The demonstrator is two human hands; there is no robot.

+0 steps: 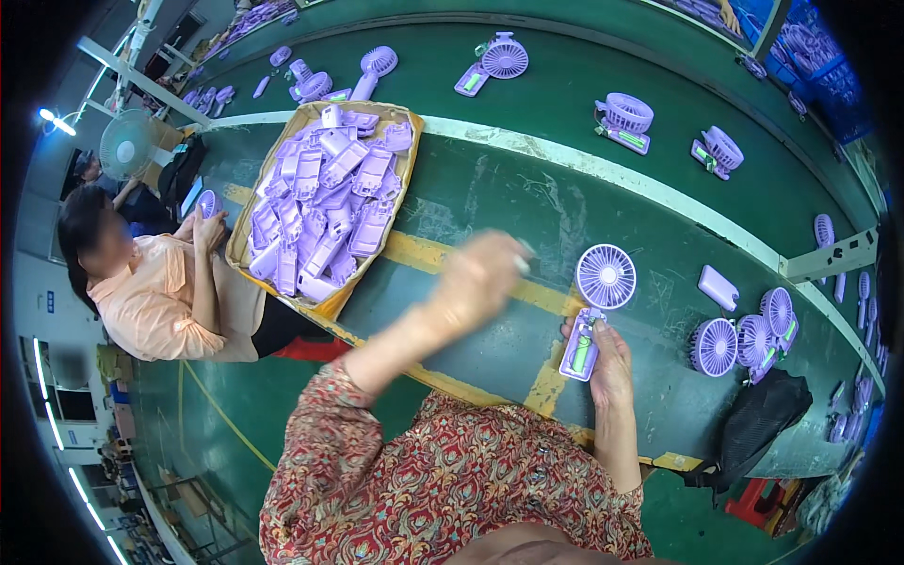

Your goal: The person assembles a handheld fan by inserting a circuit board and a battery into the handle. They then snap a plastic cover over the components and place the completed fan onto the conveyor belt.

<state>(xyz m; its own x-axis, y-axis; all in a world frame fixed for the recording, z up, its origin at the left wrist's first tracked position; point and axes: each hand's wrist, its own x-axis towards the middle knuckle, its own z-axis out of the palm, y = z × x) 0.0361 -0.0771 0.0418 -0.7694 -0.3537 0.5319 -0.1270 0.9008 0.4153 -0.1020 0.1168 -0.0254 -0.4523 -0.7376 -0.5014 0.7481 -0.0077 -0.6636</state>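
Observation:
My right hand (612, 363) holds a small purple handheld fan by its handle. The round slatted head of the handheld fan (605, 277) points away from me. Its handle is uncovered, and a green cylindrical battery (581, 355) shows inside. My left hand (482, 285) is raised above the bench, left of the fan, with its fingers curled. Motion smears it, and a whitish spot at its fingertips is too blurred to name.
A carton (411, 179) full of purple handle shells stands at left. Several fans, a loose purple cover (718, 287) and a black bag (765, 422) lie at right. Beyond the white rail (565, 155), more fans rest on a green belt (556, 104). A co-worker (179, 292) sits at left, holding a fan.

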